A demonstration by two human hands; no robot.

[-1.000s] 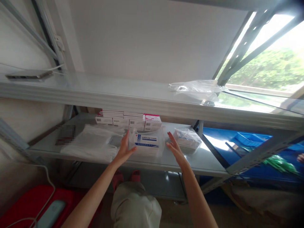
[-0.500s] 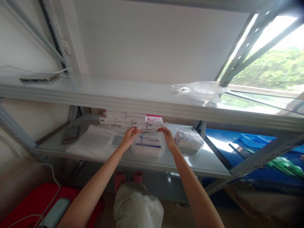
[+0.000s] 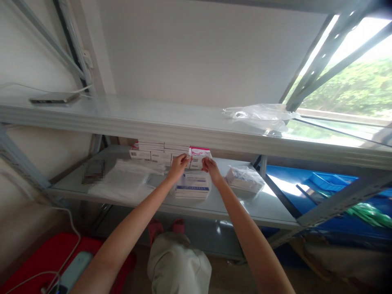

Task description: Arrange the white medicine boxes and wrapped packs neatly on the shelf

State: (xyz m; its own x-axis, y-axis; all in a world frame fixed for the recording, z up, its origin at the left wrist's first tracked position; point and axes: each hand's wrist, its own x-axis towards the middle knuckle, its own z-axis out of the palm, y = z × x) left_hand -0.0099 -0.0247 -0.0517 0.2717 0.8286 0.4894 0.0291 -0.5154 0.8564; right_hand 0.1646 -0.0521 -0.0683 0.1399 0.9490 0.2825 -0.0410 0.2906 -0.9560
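White wall [image 3: 196, 53] fills the back of the room; window [image 3: 346, 85] at right, bright, green foliage outside. Grey metal rack: slanted braces [image 3: 309, 61] cross the window, more braces at far left.

Upper shelf [image 3: 153, 122] runs the full width, glossy grey. On it: flat dark device [image 3: 54, 98] at far left with a white cable, crumpled clear plastic bag [image 3: 260, 116] at right.

Lower shelf [image 3: 269, 208], same grey finish, holds the work. Stack of flat clear bags [image 3: 125, 183] at left, blurred dark item [image 3: 93, 171] beyond it. Row of white cartons [image 3: 153, 151] at the back, one pink-topped carton [image 3: 200, 153] at its right end. Bagged box [image 3: 245, 179] lies right of centre.

Blue surface [image 3: 288, 179] with a blue tray [image 3: 327, 181] to the right of the rack, green plastic [image 3: 364, 212] further right. Red item [image 3: 45, 257] on the floor at lower left, white cable over it.

Blue-and-white box [image 3: 192, 185] sits in a clear bag near the lower shelf's front edge, centre, just in front of the pink-topped carton.

Left hand [image 3: 178, 165]: fingers pressed together, pinching the bag's top edge at its left corner. Right hand [image 3: 210, 168]: same pinch on the right corner. Hands close together above the box's far side; both forearms reach in from below.
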